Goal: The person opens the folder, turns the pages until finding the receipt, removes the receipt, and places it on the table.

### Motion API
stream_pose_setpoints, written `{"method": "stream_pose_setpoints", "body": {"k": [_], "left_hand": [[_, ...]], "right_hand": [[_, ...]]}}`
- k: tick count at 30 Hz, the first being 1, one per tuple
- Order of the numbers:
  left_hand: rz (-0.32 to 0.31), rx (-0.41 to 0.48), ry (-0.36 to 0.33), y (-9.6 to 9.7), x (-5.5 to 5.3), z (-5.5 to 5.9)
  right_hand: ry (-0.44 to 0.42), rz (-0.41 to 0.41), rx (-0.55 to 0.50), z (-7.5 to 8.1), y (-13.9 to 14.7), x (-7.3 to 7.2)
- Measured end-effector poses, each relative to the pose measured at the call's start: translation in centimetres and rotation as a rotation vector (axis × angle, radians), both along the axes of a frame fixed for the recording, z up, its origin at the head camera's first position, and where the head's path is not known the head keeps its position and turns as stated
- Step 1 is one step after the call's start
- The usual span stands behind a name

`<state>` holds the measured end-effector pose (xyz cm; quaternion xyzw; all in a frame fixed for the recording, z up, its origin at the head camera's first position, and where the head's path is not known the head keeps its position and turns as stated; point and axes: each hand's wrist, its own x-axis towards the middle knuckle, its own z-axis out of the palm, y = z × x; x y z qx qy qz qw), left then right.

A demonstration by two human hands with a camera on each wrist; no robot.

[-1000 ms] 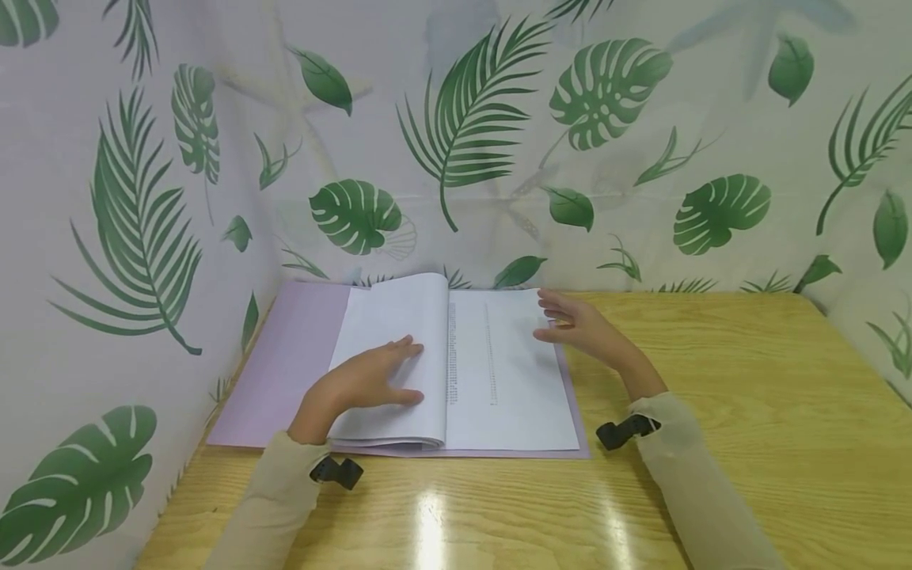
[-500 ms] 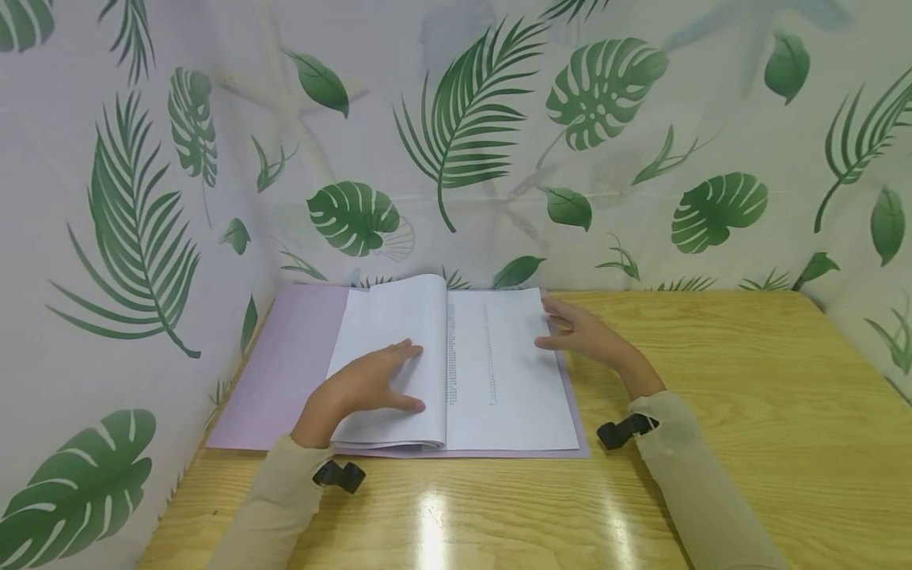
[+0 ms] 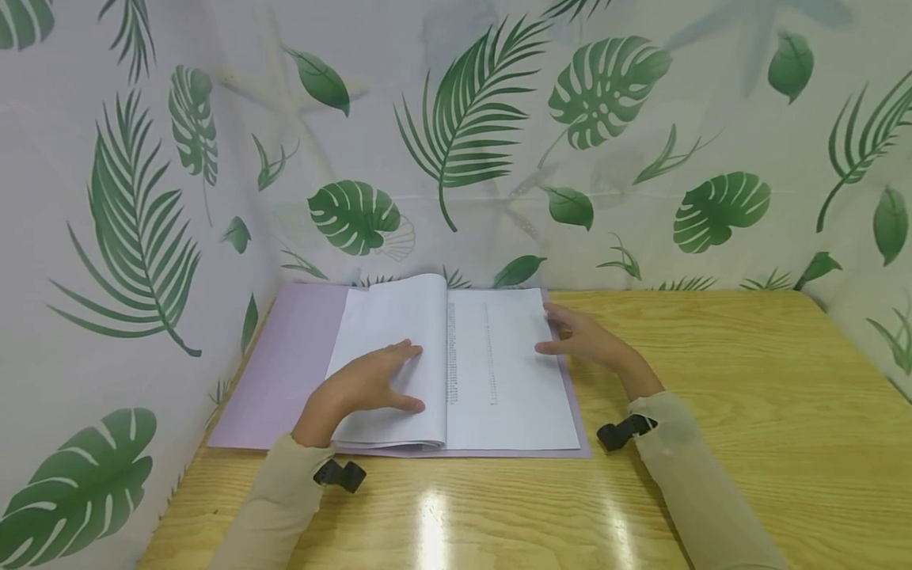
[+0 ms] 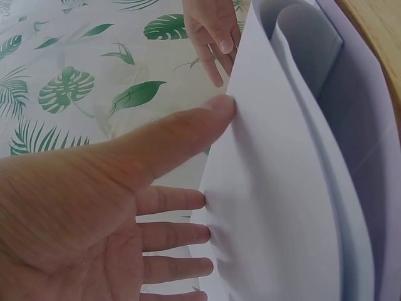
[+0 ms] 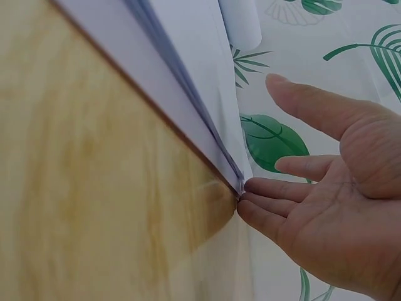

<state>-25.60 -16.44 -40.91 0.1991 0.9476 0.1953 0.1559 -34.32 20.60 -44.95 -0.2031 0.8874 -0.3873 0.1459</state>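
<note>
A purple folder (image 3: 274,364) lies spread on the table, holding white pages. Its turned pages (image 3: 399,317) curve over on the left, and the right-hand page (image 3: 527,380) carries columns of small print. My left hand (image 3: 359,384) rests on the turned pages, fingers extended and thumb apart, its fingertips on the paper in the left wrist view. At the right edge of the folder is my right hand (image 3: 587,336). In the right wrist view its fingertips (image 5: 247,204) touch the page edges near the far corner, while the thumb (image 5: 301,100) stands away from the paper.
The wood-grain table (image 3: 748,412) extends to the right and in front of the folder. A white leaf-patterned covering (image 3: 484,237) rises directly behind the folder and along the left side. Dark wrist cameras (image 3: 627,431) sit on both sleeves.
My right hand has moved slightly down and right, from above the right page's far corner to the folder's right edge. The left hand stays nearly still on the turned pages.
</note>
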Motion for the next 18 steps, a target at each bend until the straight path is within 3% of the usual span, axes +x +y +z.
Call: {"method": "stream_pose_setpoints", "body": {"k": [18], "left_hand": [[0.015,0.003,-0.017,0.09,0.02,-0.02]], "right_hand": [[-0.002,-0.031,0.038,0.01,-0.45,0.19]]}}
